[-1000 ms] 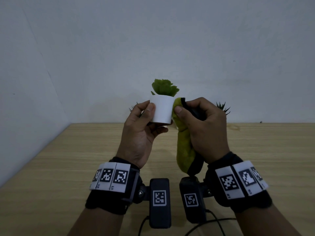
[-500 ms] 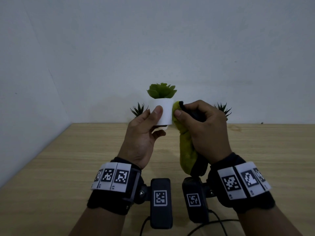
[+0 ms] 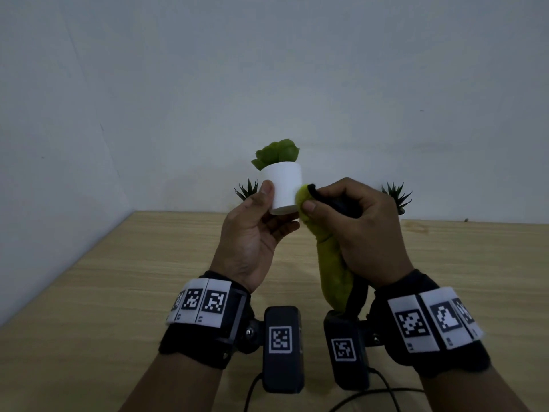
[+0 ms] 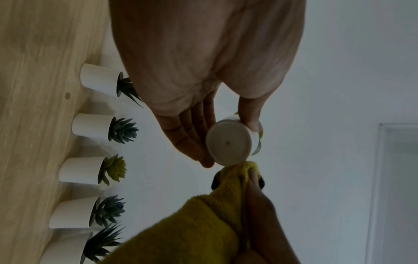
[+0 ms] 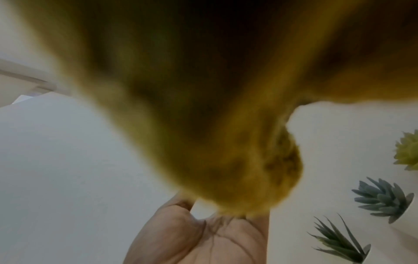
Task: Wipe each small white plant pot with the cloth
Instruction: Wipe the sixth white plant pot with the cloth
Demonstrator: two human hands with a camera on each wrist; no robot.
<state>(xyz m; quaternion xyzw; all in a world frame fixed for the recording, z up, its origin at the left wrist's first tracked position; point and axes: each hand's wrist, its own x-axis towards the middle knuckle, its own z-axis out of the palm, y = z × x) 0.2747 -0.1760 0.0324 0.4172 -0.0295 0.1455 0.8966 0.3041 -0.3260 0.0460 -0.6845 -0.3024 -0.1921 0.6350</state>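
My left hand (image 3: 261, 215) holds a small white plant pot (image 3: 284, 185) with a light green succulent in the air above the table, thumb on its near side and fingers under its base. In the left wrist view the pot's round base (image 4: 228, 141) faces the camera. My right hand (image 3: 350, 215) grips a bunched yellow-green cloth (image 3: 329, 257) with a black edge and presses its top against the pot's lower right side. The cloth (image 5: 203, 107) fills most of the right wrist view, blurred.
Several more small white pots with succulents (image 4: 90, 128) stand in a row along the back wall on the wooden table (image 3: 118, 278). Two of their plants show behind my hands (image 3: 248, 190) (image 3: 396, 194). The left wall meets the table's left edge.
The pot has risen and tilted a little to the left in my left hand. The cloth has slid from the pot's upper side to its lower right edge.
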